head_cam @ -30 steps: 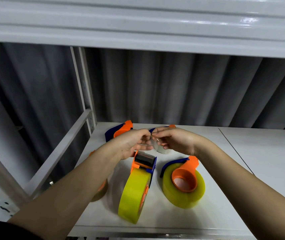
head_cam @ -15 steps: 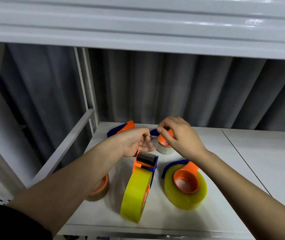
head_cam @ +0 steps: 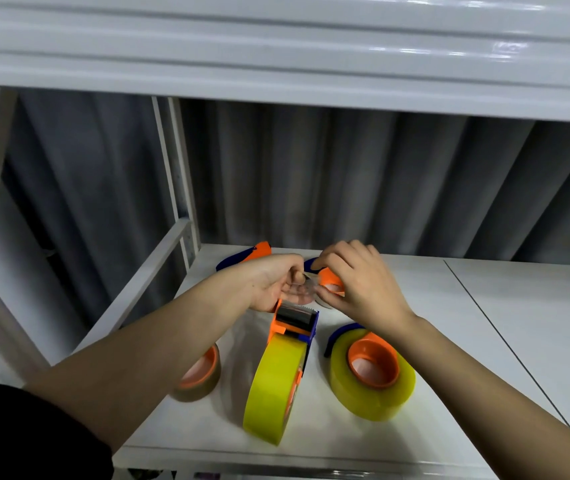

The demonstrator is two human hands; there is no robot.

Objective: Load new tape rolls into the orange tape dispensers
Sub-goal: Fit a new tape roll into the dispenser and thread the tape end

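Observation:
A yellow tape roll [head_cam: 273, 389] stands upright on the white shelf [head_cam: 415, 306], mounted in an orange and blue dispenser [head_cam: 295, 320]. A clear strip of tape [head_cam: 302, 289] runs up from the dispenser's cutter end. My left hand [head_cam: 273, 282] pinches this strip from the left. My right hand [head_cam: 363, 282] pinches it from the right, fingers curled downward. A second yellow roll [head_cam: 373, 393] lies flat at the right on an orange dispenser hub [head_cam: 373, 365].
A brown roll with an orange core [head_cam: 200, 375] lies at the left, half hidden by my left forearm. An orange and blue dispenser [head_cam: 248, 256] lies at the back, and another orange hub [head_cam: 330, 280] sits behind my right hand. A white frame rail [head_cam: 145, 278] borders the left.
My right hand has risen and turned palm down over the small orange hub at the back. My left hand has kept its pinch on the clear strip. The view shifted slightly.

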